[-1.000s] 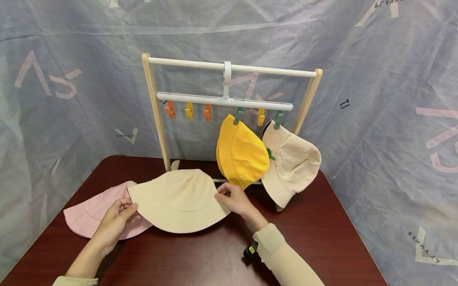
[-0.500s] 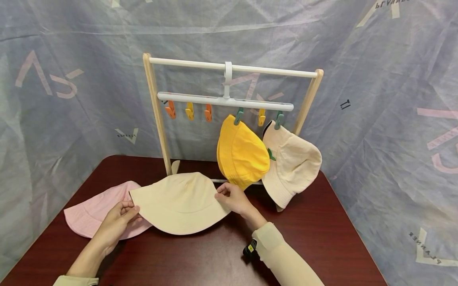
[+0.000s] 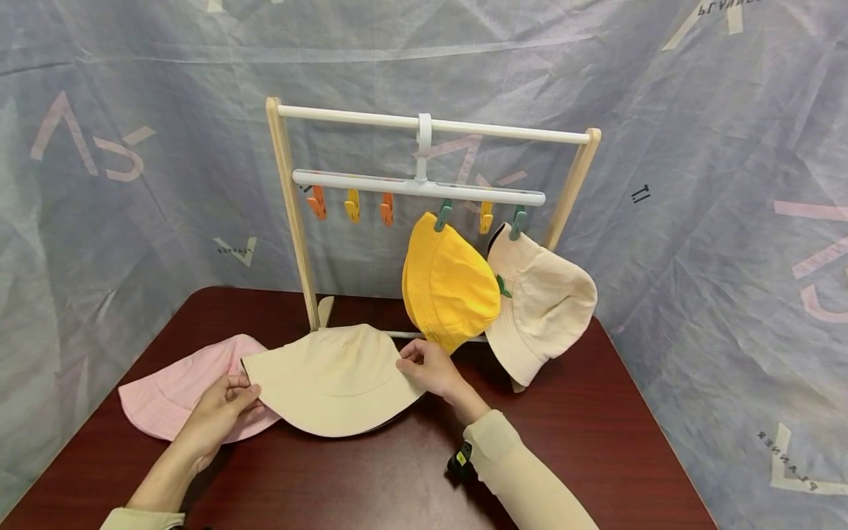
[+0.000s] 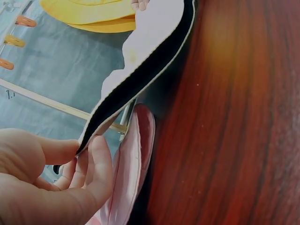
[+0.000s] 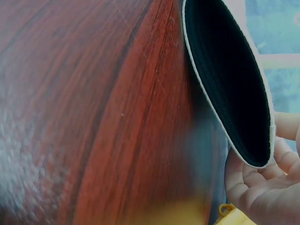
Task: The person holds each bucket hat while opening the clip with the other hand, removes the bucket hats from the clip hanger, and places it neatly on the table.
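Between both hands hangs a cream bucket hat [image 3: 338,383], folded flat with its brim toward the person; its black lining [image 5: 229,79] shows in the wrist views. At the hat's left brim corner, the left hand [image 3: 215,416] pinches the cloth between thumb and fingers. The right hand [image 3: 433,370] grips the opposite brim corner. Behind the left hand, a pink bucket hat [image 3: 165,390] lies on the table, partly covered by the cream hat and that hand. Just behind the right hand, a yellow bucket hat [image 3: 450,283] hangs from a green clip [image 3: 443,215].
A wooden rack [image 3: 291,213] with a white bar carries a white hanger [image 3: 417,188]. Orange and yellow clips [image 3: 352,206] hang from it without hats. A second cream hat [image 3: 543,302] with a green leaf hangs at right. A grey cloth backdrop [image 3: 165,199] surrounds the dark red table [image 3: 596,456].
The held cream hat has sunk slightly toward the table, and its left corner has shifted a little right with the left hand. Both hands keep their hold.
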Tool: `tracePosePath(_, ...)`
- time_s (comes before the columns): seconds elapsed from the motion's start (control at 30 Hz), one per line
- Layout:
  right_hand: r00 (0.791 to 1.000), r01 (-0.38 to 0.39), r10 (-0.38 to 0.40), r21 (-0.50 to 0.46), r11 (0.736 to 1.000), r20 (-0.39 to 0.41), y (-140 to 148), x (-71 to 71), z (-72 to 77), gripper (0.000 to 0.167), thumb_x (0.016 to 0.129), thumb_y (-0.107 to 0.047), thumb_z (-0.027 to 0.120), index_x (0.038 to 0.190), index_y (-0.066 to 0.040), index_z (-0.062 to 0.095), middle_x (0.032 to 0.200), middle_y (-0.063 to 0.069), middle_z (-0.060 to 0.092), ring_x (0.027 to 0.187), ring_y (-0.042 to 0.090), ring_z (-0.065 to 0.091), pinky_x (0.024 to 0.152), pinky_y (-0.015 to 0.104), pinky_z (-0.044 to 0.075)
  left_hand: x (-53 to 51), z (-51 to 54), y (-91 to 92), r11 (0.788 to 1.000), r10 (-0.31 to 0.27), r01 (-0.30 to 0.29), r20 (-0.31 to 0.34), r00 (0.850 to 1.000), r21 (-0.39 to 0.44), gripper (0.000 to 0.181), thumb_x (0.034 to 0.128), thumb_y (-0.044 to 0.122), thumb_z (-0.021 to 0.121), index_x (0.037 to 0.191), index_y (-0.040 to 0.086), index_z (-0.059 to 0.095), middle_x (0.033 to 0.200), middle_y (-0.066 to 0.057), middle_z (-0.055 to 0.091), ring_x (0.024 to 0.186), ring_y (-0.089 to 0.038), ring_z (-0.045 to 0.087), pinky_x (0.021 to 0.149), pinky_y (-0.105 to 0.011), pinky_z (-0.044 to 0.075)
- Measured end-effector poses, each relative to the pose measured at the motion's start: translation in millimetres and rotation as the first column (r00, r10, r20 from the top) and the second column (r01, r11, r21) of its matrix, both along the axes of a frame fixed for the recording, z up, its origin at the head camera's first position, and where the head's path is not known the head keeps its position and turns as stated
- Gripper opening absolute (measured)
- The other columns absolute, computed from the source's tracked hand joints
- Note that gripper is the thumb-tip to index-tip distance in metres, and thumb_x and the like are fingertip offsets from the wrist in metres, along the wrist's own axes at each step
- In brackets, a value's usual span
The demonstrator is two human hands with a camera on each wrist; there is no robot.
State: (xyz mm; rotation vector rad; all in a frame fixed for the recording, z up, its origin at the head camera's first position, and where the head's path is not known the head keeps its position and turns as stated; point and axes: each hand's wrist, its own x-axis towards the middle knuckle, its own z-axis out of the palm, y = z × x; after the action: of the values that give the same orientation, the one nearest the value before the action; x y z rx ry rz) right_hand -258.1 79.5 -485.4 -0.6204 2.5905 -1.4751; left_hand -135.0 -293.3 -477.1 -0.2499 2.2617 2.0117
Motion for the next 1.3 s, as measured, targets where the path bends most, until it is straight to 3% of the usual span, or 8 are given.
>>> tracePosePath(0.33,0.999,-0.01,0.01,-0.001,1.0,-0.031,-2.7,0.3,-2.5,0.008,0.099,-0.01,0.074,0.101,-0.003,0.072,0.088,0.006,0.071,0.073,0.009,0.061,0.066,0.024,0.052,-1.3,-3.0,-0.9,1.0,-0.006,0.006,0.037,0.999,0.003,0.036,0.1127,0.007,0.049,0.136,-0.014,0.032,0.109,-0.009,0.059,0.091,-0.004,0.068,0.087,-0.022,0.06)
tracePosePath(0.77,1.0,0.017,-0.017,0.018,1.0,0.026,-5.4,-2.4,-4.9,0.006,0.099,-0.012,0.074,0.101,-0.005,0.073,0.089,0.003,0.07,0.074,0.011,0.062,0.067,0.027,0.053,-4.5,-8.4,-3.7,1.0,-0.004,0.004,0.075,0.997,0.002,0.036,0.1119,0.006,0.05,0.135,-0.015,0.032,0.108,-0.011,0.058,0.088,-0.005,0.07,0.086,-0.024,0.061)
tracePosePath(1.3,0.998,0.05,-0.052,0.094,0.994,0.022,-8.5,-2.2,-7.6,0.006,0.099,-0.014,0.074,0.1,-0.008,0.073,0.086,0.001,0.07,0.075,0.011,0.062,0.07,0.028,0.054,-2.5,-4.0,-3.8,0.993,0.012,0.0,0.105,0.994,-0.114,0.042,0.1111,0.01,0.054,0.137,-0.016,0.034,0.108,-0.013,0.062,0.084,-0.007,0.07,0.079,-0.025,0.063)
